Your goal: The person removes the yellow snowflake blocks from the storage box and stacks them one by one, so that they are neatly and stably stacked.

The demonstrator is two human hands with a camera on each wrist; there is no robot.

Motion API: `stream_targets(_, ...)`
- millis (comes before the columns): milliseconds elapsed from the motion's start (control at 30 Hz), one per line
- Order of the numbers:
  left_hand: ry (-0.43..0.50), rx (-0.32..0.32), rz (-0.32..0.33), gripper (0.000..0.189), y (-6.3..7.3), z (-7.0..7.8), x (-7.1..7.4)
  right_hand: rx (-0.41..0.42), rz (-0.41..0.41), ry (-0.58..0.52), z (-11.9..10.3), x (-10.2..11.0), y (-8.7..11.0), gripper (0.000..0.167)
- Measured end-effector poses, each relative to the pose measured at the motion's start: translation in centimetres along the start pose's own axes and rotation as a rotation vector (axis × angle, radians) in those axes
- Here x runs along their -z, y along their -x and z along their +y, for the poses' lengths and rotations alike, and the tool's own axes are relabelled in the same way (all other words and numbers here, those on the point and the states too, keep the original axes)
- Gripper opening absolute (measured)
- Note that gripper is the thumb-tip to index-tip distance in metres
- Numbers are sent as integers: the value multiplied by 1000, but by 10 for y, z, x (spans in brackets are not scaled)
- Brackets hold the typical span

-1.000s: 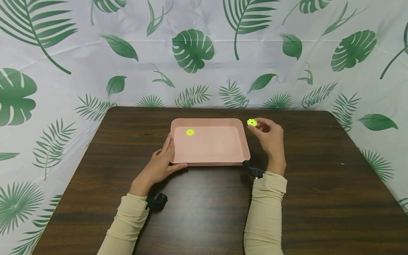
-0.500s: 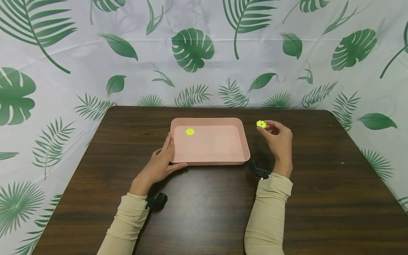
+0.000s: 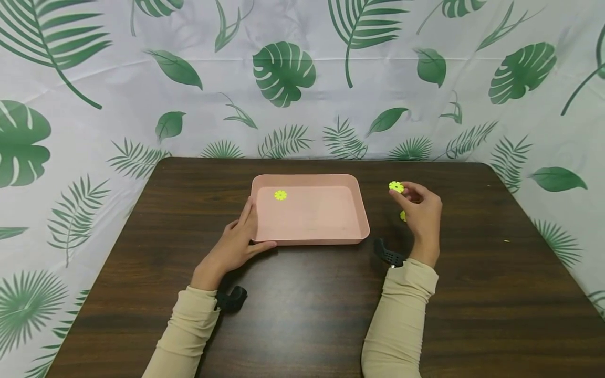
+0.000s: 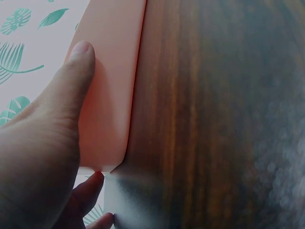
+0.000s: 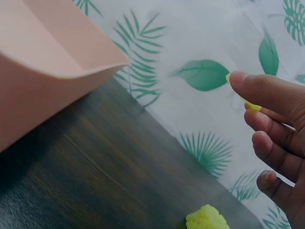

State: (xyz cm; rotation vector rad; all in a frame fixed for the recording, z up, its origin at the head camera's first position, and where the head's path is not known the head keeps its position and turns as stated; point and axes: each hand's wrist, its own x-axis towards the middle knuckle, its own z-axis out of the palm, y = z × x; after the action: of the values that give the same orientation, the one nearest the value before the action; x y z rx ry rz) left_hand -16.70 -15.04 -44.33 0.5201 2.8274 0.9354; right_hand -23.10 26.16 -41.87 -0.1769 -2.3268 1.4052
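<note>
Leaf-print backdrop, wood-grain table; right hand pinches notched yellow disc beside pink tray; second disc inside; left hand, spread, braces tray; likely transfer step; next probably needs gentle lowering.

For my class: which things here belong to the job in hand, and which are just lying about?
Likely part of the job:
pink tray, touched by the left hand
yellow disc pinched by the right hand
another disc inside the tray
yellow piece on the table

Probably not part of it:
tiny scrap on the table's right
leaf-print cloth behind
</note>
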Motion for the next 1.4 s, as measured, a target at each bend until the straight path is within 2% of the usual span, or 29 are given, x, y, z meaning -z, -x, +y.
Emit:
stream_targets(467,-4,14,-8,111,1,1,0,-53,30,16,12,10,2,39)
stream_targets(667,-4,17,-12,111,1,1,1,-90,33,27,18,16,3,44)
stream_targets(1000,-6,8,-6,111,0,2,0,-137,84,18,29,31,6,44)
stream_targets(1200,-3,12,-14,109,0,3,0,-163,75,47,33,36,7,47)
stream_targets(1400,-3,7,-16,109,0,2,-1,-167,23,95,40,39,7,46)
